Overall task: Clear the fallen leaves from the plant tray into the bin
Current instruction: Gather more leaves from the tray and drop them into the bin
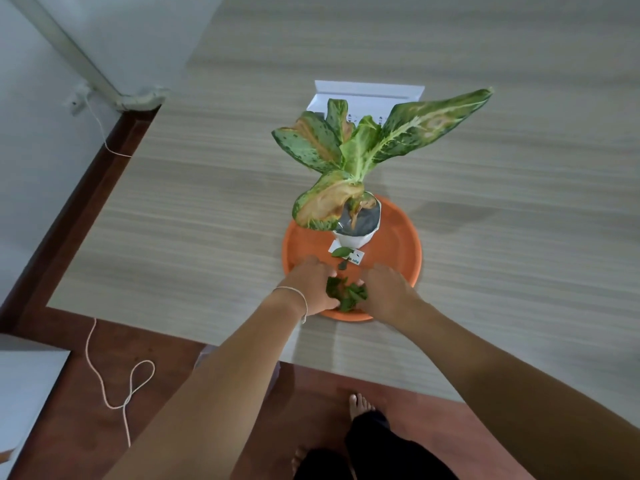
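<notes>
Leaves (347, 293) lie gathered in a small green heap on the near part of the orange tray (398, 237), which stands on the desk (207, 202) close to its front edge. Both hands are on the tray: the left hand (309, 285) presses against the heap from the left and the right hand (385, 290) from the right, so the heap sits between them. The fingers of each hand look curved inward around the heap, loosely cupped and not closed into a fist; whether they already grip the leaves or only push them together, I cannot tell. One or two loose leaves (341, 252) remain apart from the heap, near the white pot (356, 239), one of them over a small white label (348, 255). The plant (360, 147) in the pot has some yellowed leaves, but these are attached and not part of the job. No bin is clearly visible in this view, so nothing appears to be thrown away yet. I judge the task to be in its early half: collecting is nearly done, while lifting, carrying and dropping into the bin are all left.
</notes>
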`<action>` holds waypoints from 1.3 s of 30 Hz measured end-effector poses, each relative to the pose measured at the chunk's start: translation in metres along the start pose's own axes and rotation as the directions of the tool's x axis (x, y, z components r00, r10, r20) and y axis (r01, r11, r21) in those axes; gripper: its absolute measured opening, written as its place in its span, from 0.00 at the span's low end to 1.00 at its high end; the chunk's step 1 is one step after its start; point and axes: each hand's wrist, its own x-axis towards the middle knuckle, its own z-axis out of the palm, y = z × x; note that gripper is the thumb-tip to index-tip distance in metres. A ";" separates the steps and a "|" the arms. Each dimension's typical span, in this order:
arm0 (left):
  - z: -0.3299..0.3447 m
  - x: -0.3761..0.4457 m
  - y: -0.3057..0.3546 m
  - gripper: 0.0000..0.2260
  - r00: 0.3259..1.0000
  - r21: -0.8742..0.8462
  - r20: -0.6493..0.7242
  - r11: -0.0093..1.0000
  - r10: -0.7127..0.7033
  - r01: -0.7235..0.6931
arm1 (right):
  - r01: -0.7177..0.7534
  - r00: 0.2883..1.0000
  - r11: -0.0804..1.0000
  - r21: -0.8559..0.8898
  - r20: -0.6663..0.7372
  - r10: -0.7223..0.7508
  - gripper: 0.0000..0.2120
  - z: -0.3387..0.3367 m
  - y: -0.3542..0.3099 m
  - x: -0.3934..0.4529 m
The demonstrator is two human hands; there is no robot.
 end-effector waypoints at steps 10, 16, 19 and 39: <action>0.004 0.004 0.017 0.13 0.999 -0.051 -0.038 0.999 0.004 -0.006 | -0.099 0.992 0.970 0.224 -0.060 0.115 0.14 0.005 0.005 0.007; -0.013 0.007 0.003 0.08 0.972 -0.356 -0.184 0.932 -0.143 0.069 | -0.064 0.938 0.869 0.490 -0.267 0.220 0.08 -0.014 0.003 0.010; -0.020 0.000 -0.012 0.07 0.962 -0.428 -0.204 0.900 -0.180 0.078 | -0.038 0.923 0.835 0.549 -0.300 0.239 0.07 -0.021 -0.009 0.004; -0.010 -0.160 -0.240 0.05 0.709 -0.909 -0.216 0.404 -0.671 0.106 | 0.183 0.980 0.791 0.584 -0.174 -0.098 0.05 0.034 -0.270 0.011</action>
